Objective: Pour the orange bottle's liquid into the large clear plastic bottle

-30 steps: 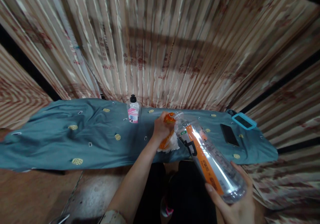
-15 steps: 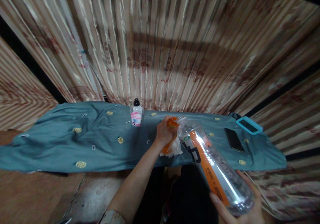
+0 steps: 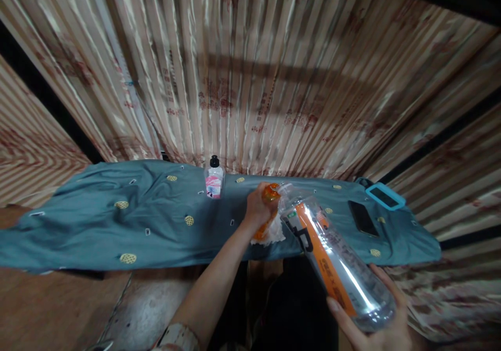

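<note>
Over the tabletop [image 3: 97,226] w/ its teal cloth, we grip a clear bottle [image 3: 332,259] by its base in our right hand [image 3: 376,327], tilted, neck beside our left hand [image 3: 256,207], closed on an orange cap [image 3: 270,192] and white tissue [image 3: 272,232].

small pink-labelled bottle [image 3: 214,178] upright, far middle of teal cloth [image 3: 97,226] | black phone [image 3: 362,218] right | teal-framed device [image 3: 385,197] far right edge | striped curtain [image 3: 250,74] behind

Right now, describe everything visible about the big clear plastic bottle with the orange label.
The large clear plastic bottle with the orange label lies tilted, its base cupped in the right hand and its open neck pointing away at the left hand, which holds an orange cloth against it. It looks nearly empty; dark print marks the label.
</note>
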The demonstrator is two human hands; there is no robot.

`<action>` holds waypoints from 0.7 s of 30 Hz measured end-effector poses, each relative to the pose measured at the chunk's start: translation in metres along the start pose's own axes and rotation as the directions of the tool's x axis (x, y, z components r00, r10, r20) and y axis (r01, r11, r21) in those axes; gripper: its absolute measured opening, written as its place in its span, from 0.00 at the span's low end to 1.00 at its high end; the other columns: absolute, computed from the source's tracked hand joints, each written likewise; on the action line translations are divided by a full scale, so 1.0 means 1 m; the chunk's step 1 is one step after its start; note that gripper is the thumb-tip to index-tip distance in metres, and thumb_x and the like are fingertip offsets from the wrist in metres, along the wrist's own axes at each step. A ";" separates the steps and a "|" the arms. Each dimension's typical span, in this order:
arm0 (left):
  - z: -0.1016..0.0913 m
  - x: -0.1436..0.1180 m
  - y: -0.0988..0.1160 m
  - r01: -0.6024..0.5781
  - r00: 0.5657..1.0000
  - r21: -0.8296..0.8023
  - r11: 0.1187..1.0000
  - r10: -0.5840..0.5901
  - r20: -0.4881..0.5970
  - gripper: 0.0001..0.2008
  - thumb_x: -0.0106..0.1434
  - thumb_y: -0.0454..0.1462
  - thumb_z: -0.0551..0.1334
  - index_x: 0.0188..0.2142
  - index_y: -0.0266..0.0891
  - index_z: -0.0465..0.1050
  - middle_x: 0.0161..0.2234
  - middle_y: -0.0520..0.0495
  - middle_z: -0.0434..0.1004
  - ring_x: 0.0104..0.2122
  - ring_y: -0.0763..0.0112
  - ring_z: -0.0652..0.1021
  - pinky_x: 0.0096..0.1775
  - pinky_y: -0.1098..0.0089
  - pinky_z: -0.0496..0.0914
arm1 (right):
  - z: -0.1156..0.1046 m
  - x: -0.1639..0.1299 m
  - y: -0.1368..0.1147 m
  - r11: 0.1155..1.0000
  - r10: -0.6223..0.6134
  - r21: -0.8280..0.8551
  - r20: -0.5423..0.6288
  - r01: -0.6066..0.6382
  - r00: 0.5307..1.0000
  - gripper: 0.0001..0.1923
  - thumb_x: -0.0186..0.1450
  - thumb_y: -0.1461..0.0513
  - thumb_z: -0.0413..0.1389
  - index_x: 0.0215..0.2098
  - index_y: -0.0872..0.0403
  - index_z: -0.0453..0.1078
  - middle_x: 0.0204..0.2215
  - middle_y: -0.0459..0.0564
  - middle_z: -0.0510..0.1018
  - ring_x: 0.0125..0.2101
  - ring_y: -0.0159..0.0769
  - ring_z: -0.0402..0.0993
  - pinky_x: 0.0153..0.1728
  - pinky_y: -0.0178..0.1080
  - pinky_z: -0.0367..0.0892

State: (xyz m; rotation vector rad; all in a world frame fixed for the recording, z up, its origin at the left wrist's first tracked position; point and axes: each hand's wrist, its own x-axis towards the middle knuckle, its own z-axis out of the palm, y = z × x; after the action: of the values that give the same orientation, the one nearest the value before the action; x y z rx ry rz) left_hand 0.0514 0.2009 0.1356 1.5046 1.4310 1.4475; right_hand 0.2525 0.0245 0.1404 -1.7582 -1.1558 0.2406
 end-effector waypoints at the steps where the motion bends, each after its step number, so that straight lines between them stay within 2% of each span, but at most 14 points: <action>1: 0.000 0.000 0.000 -0.001 1.000 0.004 1.000 0.001 0.001 0.10 0.53 0.37 0.69 0.34 0.41 0.71 0.29 0.53 0.79 0.31 0.68 0.79 0.35 0.72 0.68 | -0.001 0.001 0.002 1.000 -0.007 0.024 0.015 0.007 1.000 0.58 0.39 0.37 0.65 0.62 0.54 0.58 0.54 0.61 0.70 0.52 0.59 0.69 0.56 0.62 0.60; 3: 0.001 0.000 0.000 0.005 1.000 0.009 1.000 -0.005 -0.003 0.10 0.53 0.36 0.69 0.34 0.41 0.71 0.29 0.52 0.79 0.31 0.67 0.79 0.35 0.71 0.68 | -0.002 0.003 0.009 0.997 -0.013 0.072 0.041 0.010 0.999 0.59 0.37 0.41 0.68 0.62 0.54 0.56 0.55 0.63 0.69 0.51 0.60 0.70 0.53 0.63 0.63; 6: 0.002 0.000 0.001 0.016 1.000 0.016 1.000 -0.016 -0.011 0.10 0.53 0.35 0.69 0.34 0.41 0.71 0.30 0.52 0.80 0.32 0.67 0.80 0.36 0.71 0.69 | -0.004 0.004 0.013 1.000 -0.015 0.022 0.021 0.014 1.000 0.58 0.37 0.41 0.68 0.61 0.55 0.59 0.54 0.64 0.70 0.51 0.63 0.70 0.52 0.66 0.62; 14: 0.001 0.000 0.000 -0.002 1.000 0.029 1.000 0.002 -0.006 0.09 0.54 0.35 0.68 0.35 0.40 0.72 0.31 0.50 0.81 0.33 0.66 0.80 0.36 0.70 0.70 | 0.001 -0.006 -0.016 0.999 0.013 0.040 -0.018 -0.013 1.000 0.60 0.39 0.37 0.64 0.62 0.58 0.58 0.54 0.65 0.70 0.54 0.66 0.67 0.56 0.66 0.58; 17: 0.002 0.001 -0.002 -0.019 1.000 0.030 0.999 0.019 0.003 0.09 0.55 0.36 0.68 0.36 0.40 0.72 0.31 0.50 0.81 0.33 0.66 0.80 0.36 0.71 0.70 | 0.000 -0.004 -0.007 1.000 -0.017 0.012 -0.018 0.017 1.000 0.59 0.40 0.38 0.65 0.62 0.59 0.58 0.55 0.66 0.69 0.55 0.66 0.66 0.56 0.66 0.57; 21: 0.002 0.000 -0.002 -0.005 1.000 0.017 1.000 0.005 -0.001 0.10 0.54 0.36 0.69 0.36 0.40 0.72 0.31 0.51 0.80 0.32 0.67 0.80 0.36 0.71 0.70 | -0.003 0.000 0.013 0.998 -0.026 0.058 0.010 0.025 1.000 0.59 0.37 0.43 0.69 0.62 0.55 0.58 0.55 0.65 0.69 0.53 0.66 0.68 0.53 0.69 0.60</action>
State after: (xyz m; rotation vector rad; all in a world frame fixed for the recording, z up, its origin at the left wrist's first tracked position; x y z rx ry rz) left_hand 0.0524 0.2019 0.1334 1.5197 1.4447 1.4423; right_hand 0.2620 0.0216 0.1319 -1.6928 -1.1671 0.2657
